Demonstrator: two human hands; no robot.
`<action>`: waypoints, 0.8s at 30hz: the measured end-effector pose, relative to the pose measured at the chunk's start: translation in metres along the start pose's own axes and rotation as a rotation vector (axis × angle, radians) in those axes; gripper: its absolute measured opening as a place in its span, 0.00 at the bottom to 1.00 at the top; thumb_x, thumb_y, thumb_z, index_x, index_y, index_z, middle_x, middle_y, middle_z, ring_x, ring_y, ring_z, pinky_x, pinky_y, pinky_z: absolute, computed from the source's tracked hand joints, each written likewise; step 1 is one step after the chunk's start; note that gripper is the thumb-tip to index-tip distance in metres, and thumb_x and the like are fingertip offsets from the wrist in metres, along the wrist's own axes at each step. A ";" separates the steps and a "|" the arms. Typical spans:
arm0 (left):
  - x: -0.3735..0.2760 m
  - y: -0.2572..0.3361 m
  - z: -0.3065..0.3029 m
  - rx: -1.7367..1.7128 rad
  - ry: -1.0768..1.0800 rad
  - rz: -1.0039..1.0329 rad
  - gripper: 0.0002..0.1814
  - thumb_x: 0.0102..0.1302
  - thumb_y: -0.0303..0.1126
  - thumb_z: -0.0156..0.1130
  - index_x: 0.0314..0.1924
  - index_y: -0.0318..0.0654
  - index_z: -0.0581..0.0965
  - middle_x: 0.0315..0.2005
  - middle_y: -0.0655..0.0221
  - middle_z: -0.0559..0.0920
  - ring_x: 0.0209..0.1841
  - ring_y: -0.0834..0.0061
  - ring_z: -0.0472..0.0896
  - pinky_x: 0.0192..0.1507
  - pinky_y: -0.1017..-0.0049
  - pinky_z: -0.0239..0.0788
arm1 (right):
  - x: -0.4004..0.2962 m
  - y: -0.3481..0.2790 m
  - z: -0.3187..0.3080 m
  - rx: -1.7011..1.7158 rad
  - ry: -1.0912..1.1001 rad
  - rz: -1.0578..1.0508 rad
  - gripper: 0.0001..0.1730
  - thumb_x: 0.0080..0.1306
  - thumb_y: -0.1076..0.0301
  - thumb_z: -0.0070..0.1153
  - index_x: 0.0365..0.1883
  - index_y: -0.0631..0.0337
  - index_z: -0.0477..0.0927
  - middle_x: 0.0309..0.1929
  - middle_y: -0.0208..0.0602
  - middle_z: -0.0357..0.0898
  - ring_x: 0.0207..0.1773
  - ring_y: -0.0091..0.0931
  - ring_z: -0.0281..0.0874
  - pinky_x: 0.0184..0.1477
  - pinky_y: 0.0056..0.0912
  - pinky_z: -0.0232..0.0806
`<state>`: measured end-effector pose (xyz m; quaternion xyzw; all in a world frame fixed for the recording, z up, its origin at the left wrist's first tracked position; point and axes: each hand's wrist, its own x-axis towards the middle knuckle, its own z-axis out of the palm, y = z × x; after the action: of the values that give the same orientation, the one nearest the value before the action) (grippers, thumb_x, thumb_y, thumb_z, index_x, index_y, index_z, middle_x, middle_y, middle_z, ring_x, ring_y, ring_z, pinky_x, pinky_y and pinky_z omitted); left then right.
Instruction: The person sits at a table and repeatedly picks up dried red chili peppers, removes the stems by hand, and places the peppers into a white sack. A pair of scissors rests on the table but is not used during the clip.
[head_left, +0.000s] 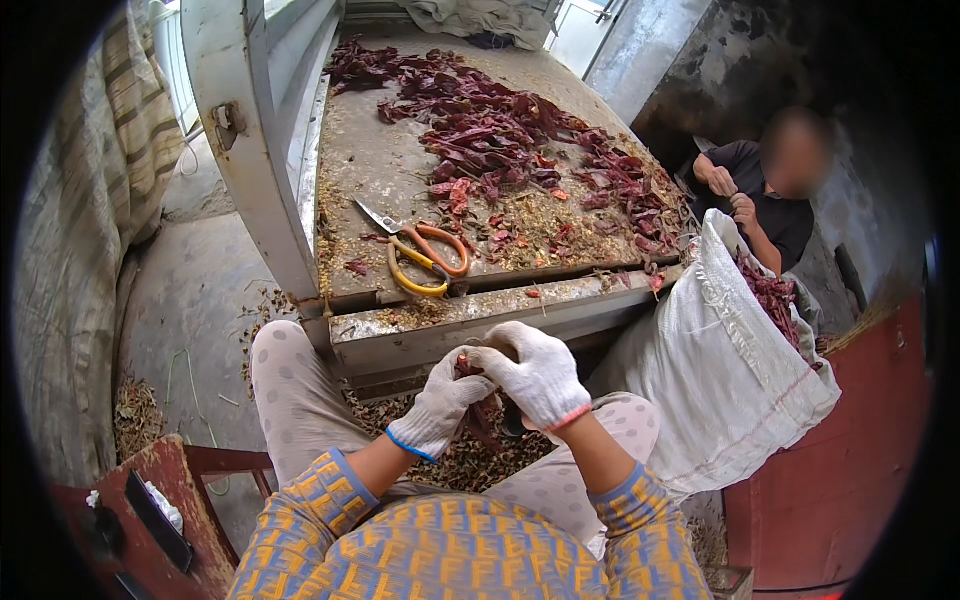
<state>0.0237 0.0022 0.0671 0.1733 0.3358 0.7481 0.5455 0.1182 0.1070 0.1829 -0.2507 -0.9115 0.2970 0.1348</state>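
Observation:
My left hand (450, 401), in a white knit glove with a blue cuff edge, is closed on a dark red dried chili pepper (477, 420) that hangs below the fingers. My right hand (536, 375), in a white glove with a pink cuff edge, meets it at the pepper's stem end; its thumb and fingertips are pinched there, and what lies between them is too small to tell. Beyond my hands, scissors (420, 251) with orange and yellow handles lie slightly spread on the metal platform (360, 150). A long heap of dried chilies (487, 120) covers much of that platform.
A white woven sack (720, 375) of dried chilies leans at the right, near a seated co-worker (780, 187). A metal post (255, 150) rises at the platform's left corner. Stems and scraps (487, 457) lie between my legs. A worn red wooden stool (157, 502) stands lower left.

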 end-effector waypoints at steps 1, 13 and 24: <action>0.002 -0.002 -0.002 0.059 0.000 0.041 0.15 0.69 0.24 0.67 0.54 0.38 0.76 0.36 0.71 0.84 0.34 0.78 0.83 0.37 0.74 0.79 | 0.005 -0.003 0.001 -0.010 -0.043 0.021 0.21 0.67 0.50 0.59 0.42 0.60 0.85 0.41 0.49 0.85 0.47 0.46 0.84 0.51 0.44 0.75; -0.003 -0.004 -0.001 0.213 -0.083 -0.048 0.19 0.66 0.26 0.70 0.55 0.38 0.76 0.41 0.70 0.84 0.39 0.80 0.85 0.39 0.76 0.80 | -0.005 0.025 0.007 0.000 -0.045 -0.258 0.08 0.67 0.69 0.60 0.41 0.61 0.85 0.37 0.45 0.82 0.41 0.43 0.83 0.45 0.40 0.76; -0.007 -0.001 0.001 0.342 -0.085 -0.008 0.14 0.68 0.23 0.61 0.53 0.33 0.78 0.35 0.72 0.82 0.34 0.83 0.80 0.36 0.77 0.75 | -0.020 0.038 0.032 0.556 0.018 0.098 0.08 0.70 0.71 0.58 0.40 0.66 0.84 0.32 0.32 0.83 0.32 0.22 0.77 0.37 0.27 0.71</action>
<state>0.0276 -0.0042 0.0681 0.2939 0.4353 0.6700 0.5247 0.1363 0.1078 0.1332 -0.2506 -0.7807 0.5394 0.1920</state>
